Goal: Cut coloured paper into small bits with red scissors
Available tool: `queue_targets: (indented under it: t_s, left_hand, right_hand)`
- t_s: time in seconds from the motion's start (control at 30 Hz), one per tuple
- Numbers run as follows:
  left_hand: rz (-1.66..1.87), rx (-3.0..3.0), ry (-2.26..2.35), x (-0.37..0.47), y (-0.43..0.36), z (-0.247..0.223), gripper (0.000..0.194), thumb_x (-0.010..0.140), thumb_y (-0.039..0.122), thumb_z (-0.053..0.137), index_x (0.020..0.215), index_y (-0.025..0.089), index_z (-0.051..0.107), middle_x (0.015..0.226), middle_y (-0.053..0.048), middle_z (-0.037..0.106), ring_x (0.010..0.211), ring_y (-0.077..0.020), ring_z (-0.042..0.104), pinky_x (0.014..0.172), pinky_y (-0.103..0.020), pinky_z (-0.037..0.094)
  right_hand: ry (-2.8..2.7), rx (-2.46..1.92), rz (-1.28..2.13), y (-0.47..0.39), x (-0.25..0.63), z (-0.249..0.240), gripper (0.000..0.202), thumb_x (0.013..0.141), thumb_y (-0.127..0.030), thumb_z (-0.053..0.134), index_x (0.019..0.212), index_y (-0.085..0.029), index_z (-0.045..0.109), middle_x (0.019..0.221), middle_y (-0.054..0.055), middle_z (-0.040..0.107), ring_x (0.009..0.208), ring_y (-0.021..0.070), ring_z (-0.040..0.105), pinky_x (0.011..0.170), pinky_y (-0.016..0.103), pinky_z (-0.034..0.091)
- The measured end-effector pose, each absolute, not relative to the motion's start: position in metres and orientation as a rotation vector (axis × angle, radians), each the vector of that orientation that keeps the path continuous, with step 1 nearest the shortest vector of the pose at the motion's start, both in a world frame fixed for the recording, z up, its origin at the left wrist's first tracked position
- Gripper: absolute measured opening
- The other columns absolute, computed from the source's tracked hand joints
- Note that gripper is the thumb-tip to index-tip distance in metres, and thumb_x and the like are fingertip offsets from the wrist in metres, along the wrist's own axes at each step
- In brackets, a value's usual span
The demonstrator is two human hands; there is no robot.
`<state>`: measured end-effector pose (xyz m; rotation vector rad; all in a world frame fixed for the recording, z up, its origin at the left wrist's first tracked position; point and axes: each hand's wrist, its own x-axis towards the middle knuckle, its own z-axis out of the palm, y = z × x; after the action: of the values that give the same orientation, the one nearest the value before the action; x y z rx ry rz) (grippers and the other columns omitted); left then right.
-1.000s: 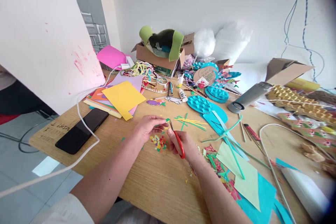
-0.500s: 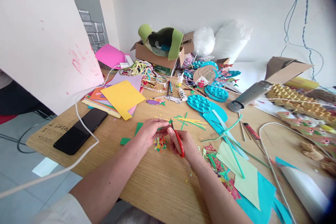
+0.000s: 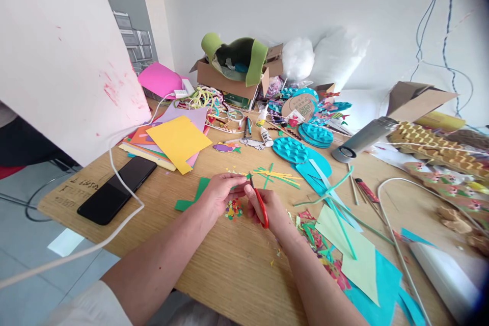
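My right hand point(image 3: 266, 206) is closed round the handles of red-handled scissors point(image 3: 262, 208), whose dark blades point up and away. In a pinch of my left hand point(image 3: 221, 191) is a small green paper piece point(image 3: 248, 176), right at the blade tips. Below and between the hands lies a pile of small coloured paper bits point(image 3: 234, 209). Green paper point(image 3: 185, 205) rests on the table beside my left wrist. Just beyond the blades, thin yellow and green paper strips point(image 3: 280, 175) lie crossed.
A phone point(image 3: 116, 191) and a stack of coloured paper point(image 3: 179, 140) lie on the left, with a white cable point(image 3: 126, 188) across the phone. Paper scraps point(image 3: 317, 237) and blue sheets point(image 3: 378, 285) lie right. A metal flask point(image 3: 362, 138) lies farther back, near glue bottles point(image 3: 266, 137).
Almost nothing differs. Both hands keep their place and grip, with the green piece still at the scissor tips; the view has shifted very slightly.
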<state>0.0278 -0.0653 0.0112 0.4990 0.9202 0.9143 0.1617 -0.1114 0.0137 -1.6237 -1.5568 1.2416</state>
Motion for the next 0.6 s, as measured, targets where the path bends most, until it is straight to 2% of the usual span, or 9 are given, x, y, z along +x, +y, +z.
queue_targets:
  t_s: [0.6]
  left_hand:
    - [0.93, 0.438, 0.899, 0.0308, -0.068, 0.011, 0.012, 0.055, 0.011, 0.075, 0.064, 0.012, 0.068, 0.068, -0.005, 0.068, 0.063, -0.0136, 0.063, 0.063, -0.024, 0.05]
  right_hand:
    - [-1.475, -1.656, 1.27, -0.1093, 0.1622, 0.0094, 0.059, 0.079, -0.071, 0.046, 0.055, -0.016, 0.049, 0.043, 0.0, 0.05, 0.033, 0.009, 0.043, 0.034, 0.019, 0.031]
